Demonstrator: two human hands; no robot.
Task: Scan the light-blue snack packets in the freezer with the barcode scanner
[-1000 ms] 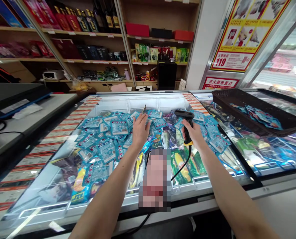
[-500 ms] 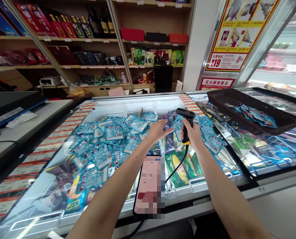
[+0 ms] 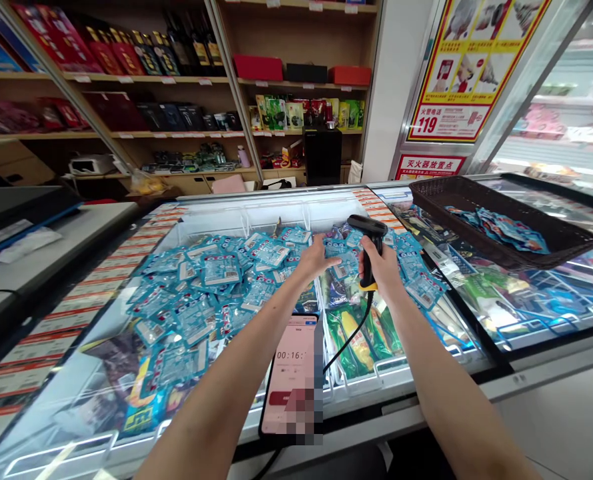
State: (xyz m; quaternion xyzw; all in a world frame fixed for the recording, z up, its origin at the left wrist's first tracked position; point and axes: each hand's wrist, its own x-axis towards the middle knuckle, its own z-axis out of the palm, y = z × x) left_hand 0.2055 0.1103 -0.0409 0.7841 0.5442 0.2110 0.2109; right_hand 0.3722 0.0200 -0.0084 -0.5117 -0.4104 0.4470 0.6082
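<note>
My right hand is wrapped around the handle of a black barcode scanner, whose head sits above blue packets. A cable runs down from its yellow-trimmed base. My left hand is held low, thumb and fingers apart, beside a blue packet lying between the two hands. To its left spreads a large heap of blue-and-white packets on the glass freezer top. More blue packets lie to the right of the scanner.
A phone showing a running timer rests near the front edge. On the right, a dark woven basket holds several blue packets. Frozen corn packs show through the glass. Stocked shelves stand behind, and a counter is at the left.
The view has shifted slightly, moving the scene left. My left hand's fingers have spread further from the thumb, and blue packets show more plainly between my hands. The scanner stays in my right hand.
</note>
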